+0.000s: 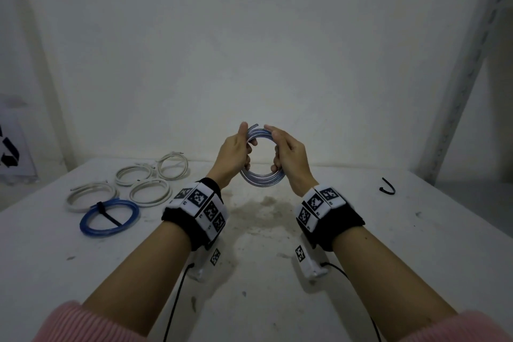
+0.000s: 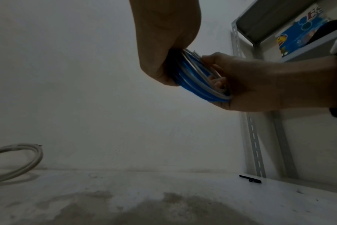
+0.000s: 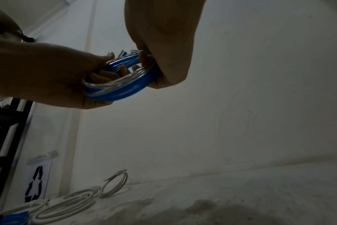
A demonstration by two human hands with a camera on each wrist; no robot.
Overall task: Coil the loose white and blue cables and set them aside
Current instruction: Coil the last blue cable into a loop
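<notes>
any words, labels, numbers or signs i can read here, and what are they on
"Es": large red letters, cut off at the frame edge, on the blue printed package on the metal shelf.
Recycling arrows symbol, no words legible: on the white sheet against the wall.
Black and white square code markers on the wristbands: patterns only; the tiny characters beside them are too small to read.
Nothing readable on the cables.

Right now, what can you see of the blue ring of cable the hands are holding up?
The blue cable coil is a glossy, see-through blue tube wound into several round loops, with cut ends poking up at its top. It stands upright in the air above the table. The left hand and right hand grip its opposite sides.
</notes>
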